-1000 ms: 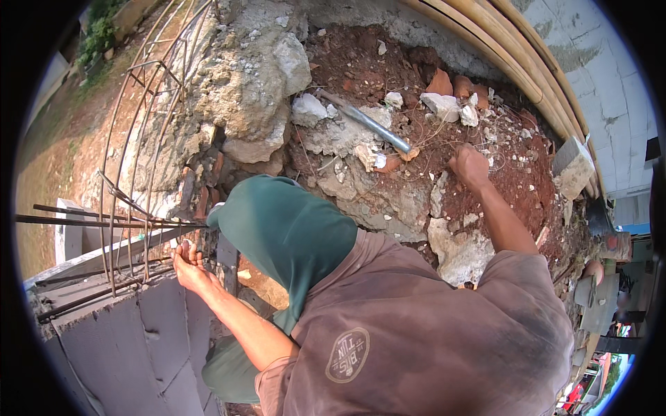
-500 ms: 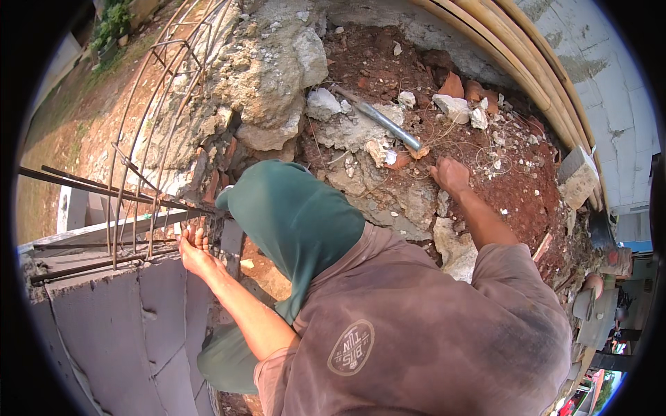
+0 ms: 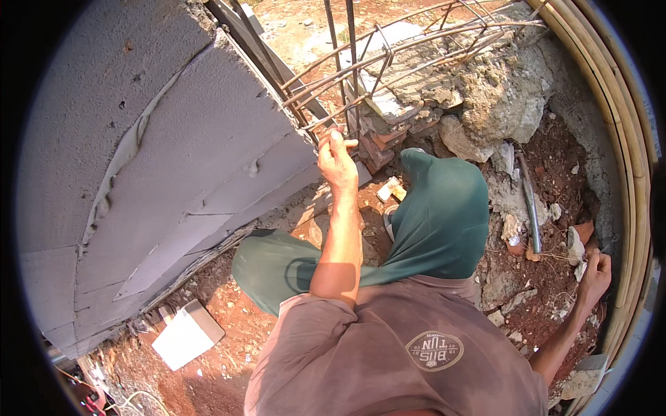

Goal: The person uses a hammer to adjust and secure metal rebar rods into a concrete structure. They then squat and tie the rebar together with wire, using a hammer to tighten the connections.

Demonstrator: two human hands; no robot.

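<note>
My left hand (image 3: pixel 338 165) is raised to the rebar cage (image 3: pixel 383 59) at the corner of the grey block wall. Its fingers look closed on a steel bar there, thumb up and one finger sticking out to the right; the grip is partly hidden. Far to the right, my right hand (image 3: pixel 594 279) is down by a white stone (image 3: pixel 576 246) and thin loose wire. Its fingertips are pinched together, and what is between them is too small to name. A grey metal tube (image 3: pixel 531 215) lies on the rubble to the left of that hand.
The grey block wall (image 3: pixel 187 159) fills the left side. Bent bamboo poles (image 3: pixel 628 166) curve along the right edge. Large rocks (image 3: pixel 499 97) lie behind my green-clad knee (image 3: pixel 451 208). A white block (image 3: pixel 187 335) rests on the red soil at lower left.
The view has turned left, bringing more of the block wall in. My right hand has moved from the soil to the stones and wire near the bamboo. My left hand stays at the rebar.
</note>
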